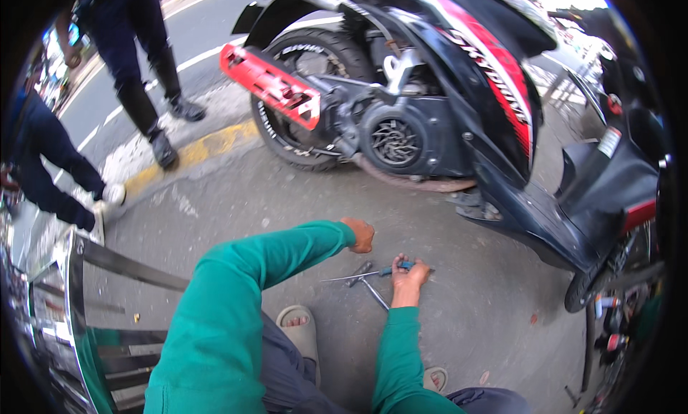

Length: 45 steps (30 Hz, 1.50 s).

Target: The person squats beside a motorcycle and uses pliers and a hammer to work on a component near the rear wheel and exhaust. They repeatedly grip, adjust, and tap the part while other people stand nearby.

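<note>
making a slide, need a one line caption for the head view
Right hand on a blue-handled tool on the concrete floor, left hand fisted, beside a black scooter.

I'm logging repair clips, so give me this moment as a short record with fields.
setting: grey concrete ground beside a black and red scooter
left hand: closed in a fist, held above the ground; nothing visible in it
right hand: resting on a blue-handled screwdriver
nearby: metal hand tools lying on the ground
others: two people's legs at upper left

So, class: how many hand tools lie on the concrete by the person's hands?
3, possibly more hidden: a blue-handled screwdriver under the right hand, a wrench below it, and pliers near the left hand.
</note>
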Motion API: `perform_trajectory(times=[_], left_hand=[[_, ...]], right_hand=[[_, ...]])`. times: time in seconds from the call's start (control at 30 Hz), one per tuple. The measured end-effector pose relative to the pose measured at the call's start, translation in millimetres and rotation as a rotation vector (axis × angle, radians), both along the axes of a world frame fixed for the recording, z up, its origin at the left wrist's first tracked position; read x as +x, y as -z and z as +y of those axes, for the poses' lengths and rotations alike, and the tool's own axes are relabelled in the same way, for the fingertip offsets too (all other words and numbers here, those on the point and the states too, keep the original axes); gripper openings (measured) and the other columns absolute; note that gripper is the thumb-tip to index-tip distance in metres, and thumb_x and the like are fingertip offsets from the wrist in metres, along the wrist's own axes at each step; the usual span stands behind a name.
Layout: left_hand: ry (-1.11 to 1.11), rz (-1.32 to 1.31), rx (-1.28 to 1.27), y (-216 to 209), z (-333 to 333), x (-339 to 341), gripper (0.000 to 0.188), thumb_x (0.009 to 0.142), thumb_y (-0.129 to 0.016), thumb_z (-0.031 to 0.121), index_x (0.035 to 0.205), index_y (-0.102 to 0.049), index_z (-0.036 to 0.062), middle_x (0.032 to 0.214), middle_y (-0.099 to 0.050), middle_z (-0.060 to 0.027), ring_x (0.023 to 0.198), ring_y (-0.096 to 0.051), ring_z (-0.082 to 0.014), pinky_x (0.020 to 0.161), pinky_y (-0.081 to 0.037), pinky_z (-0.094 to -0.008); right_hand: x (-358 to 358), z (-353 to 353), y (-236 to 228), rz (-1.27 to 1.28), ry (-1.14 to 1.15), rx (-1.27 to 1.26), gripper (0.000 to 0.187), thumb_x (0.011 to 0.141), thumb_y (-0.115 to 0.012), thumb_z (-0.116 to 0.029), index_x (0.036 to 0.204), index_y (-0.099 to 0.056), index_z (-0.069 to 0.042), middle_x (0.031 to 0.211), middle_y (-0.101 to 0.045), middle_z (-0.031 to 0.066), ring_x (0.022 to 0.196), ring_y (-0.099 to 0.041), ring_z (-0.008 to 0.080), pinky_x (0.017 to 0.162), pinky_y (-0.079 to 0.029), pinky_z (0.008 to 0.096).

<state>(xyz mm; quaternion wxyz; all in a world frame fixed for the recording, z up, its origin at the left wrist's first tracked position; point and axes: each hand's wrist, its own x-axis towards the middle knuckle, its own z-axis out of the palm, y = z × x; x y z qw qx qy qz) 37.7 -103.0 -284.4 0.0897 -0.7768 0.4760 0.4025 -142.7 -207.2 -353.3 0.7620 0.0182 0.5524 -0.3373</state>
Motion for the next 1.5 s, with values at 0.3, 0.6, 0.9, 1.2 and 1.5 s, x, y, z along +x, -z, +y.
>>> perform_trajectory(times=[0.3, 0.6, 0.9, 1.2, 1.5], left_hand=[[-0.497, -0.59, -0.815, -20.7, 134.3, 121.0, 0.067, 0.077, -0.076, 0.019, 0.137, -0.052, 0.0009, 0.137, -0.056, -0.0233, 0.123, -0.058, -0.0426, 0.103, -0.05, -0.0508], [-0.425, -0.471, -0.833, -9.0, 98.7, 125.2, 0.109, 0.066, -0.072, 0.01, 0.163, -0.024, -0.0014, 0.166, -0.032, -0.0255, 0.105, -0.071, -0.0457, 0.092, -0.059, -0.0504], [-0.461, -0.369, -0.703, 6.3, 103.9, 113.1, 0.096, 0.074, -0.066, 0.021, 0.16, -0.031, -0.0027, 0.164, -0.036, -0.027, 0.132, -0.059, -0.0447, 0.111, -0.05, -0.0481], [-0.494, -0.31, -0.662, 44.2, 89.9, 105.7, 0.09, 0.076, -0.062, 0.018, 0.159, -0.036, -0.0004, 0.161, -0.04, -0.0297, 0.136, -0.056, -0.0444, 0.116, -0.046, -0.0449], [-0.054, 0.271, -0.458, 6.4, 37.4, -48.8, 0.051, 0.078, -0.068, 0.023, 0.126, -0.072, 0.0086, 0.106, -0.075, -0.0267, 0.1, -0.074, -0.0405, 0.091, -0.057, -0.0543]], right_hand=[[6.2, 25.9, 3.7, 0.107, -0.333, -0.169, 0.033, 0.104, -0.05, -0.018, 0.129, -0.046, 0.003, 0.1, -0.061, 0.0173, 0.086, -0.063, 0.0292, 0.075, -0.053, 0.0423], [19.8, 45.2, 10.0, 0.193, -0.48, -0.297, 0.023, 0.101, -0.056, -0.016, 0.117, -0.051, 0.0, 0.098, -0.063, 0.0176, 0.087, -0.065, 0.0298, 0.072, -0.056, 0.0413], [26.7, 54.6, 9.7, 0.196, -0.507, -0.305, 0.027, 0.102, -0.054, -0.015, 0.122, -0.051, 0.003, 0.103, -0.063, 0.0192, 0.091, -0.065, 0.0306, 0.074, -0.055, 0.043], [20.1, 51.2, 4.0, 0.226, -0.531, -0.317, 0.021, 0.101, -0.055, -0.012, 0.116, -0.055, 0.003, 0.098, -0.064, 0.0176, 0.082, -0.066, 0.0302, 0.072, -0.056, 0.043], [9.0, 28.4, 11.1, 0.283, -0.51, -0.434, 0.02, 0.099, -0.058, -0.011, 0.11, -0.056, 0.006, 0.094, -0.065, 0.0165, 0.078, -0.067, 0.0275, 0.067, -0.055, 0.0401]])
